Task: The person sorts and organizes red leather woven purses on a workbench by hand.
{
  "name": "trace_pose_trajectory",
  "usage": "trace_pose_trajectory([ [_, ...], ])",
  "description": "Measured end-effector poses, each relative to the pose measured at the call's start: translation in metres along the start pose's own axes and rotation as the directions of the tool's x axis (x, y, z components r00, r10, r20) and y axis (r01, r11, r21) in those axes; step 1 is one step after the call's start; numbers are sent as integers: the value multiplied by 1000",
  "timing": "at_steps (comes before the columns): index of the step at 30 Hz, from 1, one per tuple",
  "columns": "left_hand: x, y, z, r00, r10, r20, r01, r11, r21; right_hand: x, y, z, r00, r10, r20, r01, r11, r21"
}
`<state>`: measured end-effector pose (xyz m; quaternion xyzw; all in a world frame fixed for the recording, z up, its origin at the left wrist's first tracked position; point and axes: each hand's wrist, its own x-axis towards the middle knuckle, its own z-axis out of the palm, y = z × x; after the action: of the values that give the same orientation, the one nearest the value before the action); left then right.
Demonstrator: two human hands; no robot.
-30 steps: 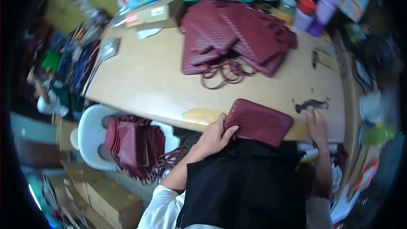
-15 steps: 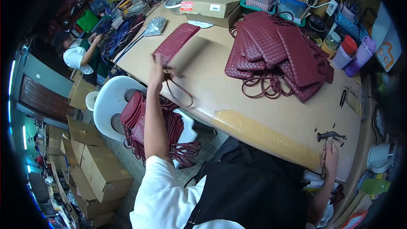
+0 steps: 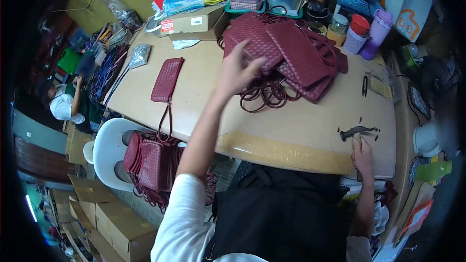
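Note:
My left hand (image 3: 238, 73) is open with fingers spread, reaching over the near left side of a pile of burgundy woven leather pouches (image 3: 298, 53). Thin straps (image 3: 267, 98) hang in loops from the pile onto the tabletop. A single burgundy woven wristlet pouch (image 3: 167, 80) lies flat further left, its strap hanging over the table edge. At the right, my right hand (image 3: 362, 156) is closed around the handle of a hammer (image 3: 357, 132), whose dark head is at the table surface. Several small dark pieces (image 3: 360, 119) lie around the hammer head.
A white chair (image 3: 109, 153) beside the table holds more burgundy pouches (image 3: 148, 160). Cardboard boxes (image 3: 121, 221) stand on the floor at lower left. Along the back are a carton (image 3: 194, 24), baskets and a purple bottle (image 3: 378, 34). A person (image 3: 65, 102) works at far left.
My left hand has let go of the wristlet pouch, now lying on the table, and has moved right to the pile. My right hand still grips the hammer. The view has shifted.

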<state>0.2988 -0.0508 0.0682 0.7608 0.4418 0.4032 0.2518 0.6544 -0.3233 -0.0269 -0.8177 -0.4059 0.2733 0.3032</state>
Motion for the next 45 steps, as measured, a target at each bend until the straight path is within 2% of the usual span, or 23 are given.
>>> trace_pose_trajectory([
  [1, 20, 3, 28, 990, 122, -64, -117, 990, 75, 2, 7, 2, 998, -45, -39, 44, 998, -42],
  [5, 98, 17, 79, 995, -52, -88, 82, 920, 383, 0, 6, 3, 990, -107, -95, 98, 991, -93],
  [8, 121, 21, 89, 980, -190, -53, 197, 955, 223, -3, 4, 3, 983, -154, -98, 152, 988, -27],
  [9, 121, 27, 92, 993, -100, 68, 110, 980, -166, -4, 0, 1, 983, -147, -109, 145, 989, -26],
  [10, 116, 42, 88, 988, 29, 150, 57, 844, -534, -6, -6, 0, 994, -81, -75, 81, 997, -6],
  [12, 78, 83, 71, 965, 249, 88, -149, 789, -596, -4, -8, 0, 999, 3, -46, -2, 1000, 18],
  [14, 29, 106, 45, 896, 384, 222, -191, 786, -588, -3, 0, 1, 994, -91, -66, 92, 996, 10],
  [15, 16, 94, 45, 789, 592, 165, -383, 683, -622, -4, 2, 1, 995, -71, -74, 73, 997, 13],
  [18, -40, 43, 30, 705, 529, 472, -213, 793, -571, -6, 1, 3, 988, -126, -89, 126, 992, -5],
  [20, -70, -12, 32, 698, 378, 608, -273, 926, -262, -7, -4, 2, 996, -66, -66, 67, 998, -1],
  [21, -87, -20, 28, 720, 339, 605, -418, 908, -11, -7, -6, 2, 999, 0, -36, 0, 1000, 4],
  [23, -111, -31, 27, 813, 284, 508, -377, 922, 89, -6, -5, 3, 998, -24, -63, 21, 999, -43],
  [28, -135, 30, 74, 857, 157, 490, -316, 913, 260, -4, -7, -1, 999, -15, -48, 10, 994, -106],
  [30, -134, 33, 96, 826, 118, 551, -395, 818, 418, -10, -14, -6, 998, 3, 55, -4, 1000, 15],
  [31, -133, 32, 94, 823, 128, 553, -402, 820, 408, -16, -14, -8, 999, 8, 44, -9, 1000, 11],
  [33, -127, 21, 75, 651, 193, 734, -452, 875, 171, -31, -14, -9, 996, -63, 66, 47, 973, 224],
  [34, -130, 17, 68, 622, 173, 764, -411, 902, 130, -39, -20, -12, 997, -55, 62, 40, 974, 222],
  [35, -137, 21, 65, 616, 176, 768, -413, 902, 124, -47, -30, -14, 996, -33, 83, 14, 976, 216],
  [37, -145, 57, 57, 631, 154, 760, -583, 741, 333, -50, -38, -8, 994, -2, 105, -20, 977, 212],
  [39, -153, 73, 84, 655, 258, 710, -501, 852, 153, -38, -43, 1, 908, -416, -45, 387, 877, -285],
  [40, -160, 73, 105, 600, 261, 756, -548, 823, 151, -35, -70, -5, 974, -200, 109, 219, 951, -217],
  [43, -169, 71, 119, 400, 337, 852, -592, 805, -41, -33, -105, -5, 951, -308, -17, 302, 941, -155],
  [45, -176, 70, 117, 368, 356, 859, -612, 788, -64, -33, -117, -7, 946, -322, -44, 317, 943, -98],
])
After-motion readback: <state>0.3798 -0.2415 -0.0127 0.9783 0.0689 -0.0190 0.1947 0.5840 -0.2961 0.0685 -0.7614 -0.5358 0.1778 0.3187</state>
